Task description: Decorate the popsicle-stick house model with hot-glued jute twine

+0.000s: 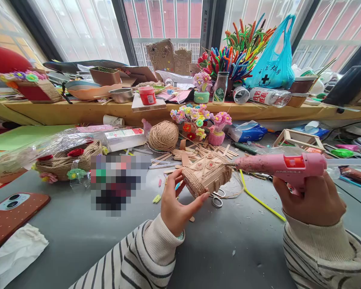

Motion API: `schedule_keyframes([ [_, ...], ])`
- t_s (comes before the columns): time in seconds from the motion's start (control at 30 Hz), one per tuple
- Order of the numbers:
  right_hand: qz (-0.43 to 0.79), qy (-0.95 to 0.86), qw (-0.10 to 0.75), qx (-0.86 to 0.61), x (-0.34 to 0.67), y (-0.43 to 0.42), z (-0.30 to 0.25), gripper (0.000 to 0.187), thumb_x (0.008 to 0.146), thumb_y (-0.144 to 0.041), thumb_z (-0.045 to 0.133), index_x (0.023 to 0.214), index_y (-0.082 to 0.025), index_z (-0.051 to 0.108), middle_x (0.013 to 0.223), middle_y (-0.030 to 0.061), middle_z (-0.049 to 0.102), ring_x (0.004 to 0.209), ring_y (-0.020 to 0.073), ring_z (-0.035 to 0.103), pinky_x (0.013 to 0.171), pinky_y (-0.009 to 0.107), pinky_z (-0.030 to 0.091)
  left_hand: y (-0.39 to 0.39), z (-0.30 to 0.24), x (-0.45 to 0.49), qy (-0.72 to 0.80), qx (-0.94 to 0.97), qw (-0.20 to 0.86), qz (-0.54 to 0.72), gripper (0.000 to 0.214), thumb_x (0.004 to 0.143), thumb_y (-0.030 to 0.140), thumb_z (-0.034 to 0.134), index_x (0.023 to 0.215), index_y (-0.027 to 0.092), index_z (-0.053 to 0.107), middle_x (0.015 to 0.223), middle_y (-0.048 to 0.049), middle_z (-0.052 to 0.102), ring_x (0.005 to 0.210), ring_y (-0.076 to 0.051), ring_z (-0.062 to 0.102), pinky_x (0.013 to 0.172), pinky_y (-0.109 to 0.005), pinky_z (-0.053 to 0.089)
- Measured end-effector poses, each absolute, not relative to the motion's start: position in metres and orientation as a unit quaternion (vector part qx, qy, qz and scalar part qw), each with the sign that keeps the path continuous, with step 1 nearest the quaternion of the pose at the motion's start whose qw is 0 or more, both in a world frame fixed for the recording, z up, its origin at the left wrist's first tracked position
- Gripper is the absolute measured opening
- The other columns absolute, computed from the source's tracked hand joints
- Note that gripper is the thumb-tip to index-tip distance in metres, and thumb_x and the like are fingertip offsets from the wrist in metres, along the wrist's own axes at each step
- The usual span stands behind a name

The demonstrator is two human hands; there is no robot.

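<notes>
My left hand (176,202) pinched the basket (209,174), a small boxy thing of flat wooden sticks wound with rough twine, and held it above the counter (228,249), just in front of the twine ball (163,135). My right hand (314,198) gripped the pink glue gun (284,166), its nozzle touching the basket's right end. I judged I was gluing twine; next called for pressing it down steadily.

Rough jute twine over pale wood box (209,176); glossy pink plastic glue gun (284,166).
</notes>
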State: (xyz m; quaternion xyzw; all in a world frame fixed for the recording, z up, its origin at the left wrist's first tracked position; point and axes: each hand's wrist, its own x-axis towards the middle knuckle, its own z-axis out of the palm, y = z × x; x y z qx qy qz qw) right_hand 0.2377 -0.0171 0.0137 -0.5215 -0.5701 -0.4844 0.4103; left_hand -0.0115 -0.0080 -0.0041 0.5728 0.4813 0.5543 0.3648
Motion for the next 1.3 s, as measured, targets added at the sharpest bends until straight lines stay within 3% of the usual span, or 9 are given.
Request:
schedule_keyframes([
  [0.17,-0.482,-0.574,0.410,-0.520,0.2377,-0.0161,0.0131,0.017,0.072,-0.032,0.064,0.080,-0.023,0.052,0.053,-0.0026,0.047,0.041,0.0148,0.049,0.033,0.025,0.036,-0.0088,-0.0052,-0.0113,0.484,0.574,0.364,0.551,0.067,0.058,0.038,0.076,0.114,0.019,0.045,0.120,-0.0121,0.053,0.113,-0.026,0.052,0.093,-0.041,0.048],
  [0.4,-0.477,-0.574,0.416,-0.520,0.2364,-0.0165,0.0139,0.020,0.072,-0.031,0.063,0.088,-0.024,0.056,0.055,-0.0025,0.049,0.042,0.0150,0.049,0.034,0.025,0.036,-0.0094,-0.0054,-0.0114,0.478,0.581,0.360,0.551,0.066,0.060,0.038,0.076,0.114,0.019,0.044,0.120,-0.0127,0.053,0.112,-0.025,0.052,0.094,-0.042,0.047],
  [1.3,-0.452,-0.579,0.400,-0.547,0.2304,-0.0209,0.0160,0.011,0.076,-0.027,0.060,0.083,-0.019,0.058,0.058,0.0009,0.053,0.046,0.0172,0.053,0.040,0.027,0.041,-0.0099,-0.0054,-0.0108,0.480,0.575,0.369,0.551,0.066,0.059,0.037,0.076,0.114,0.018,0.045,0.120,-0.0120,0.052,0.112,-0.024,0.051,0.094,-0.038,0.047],
])
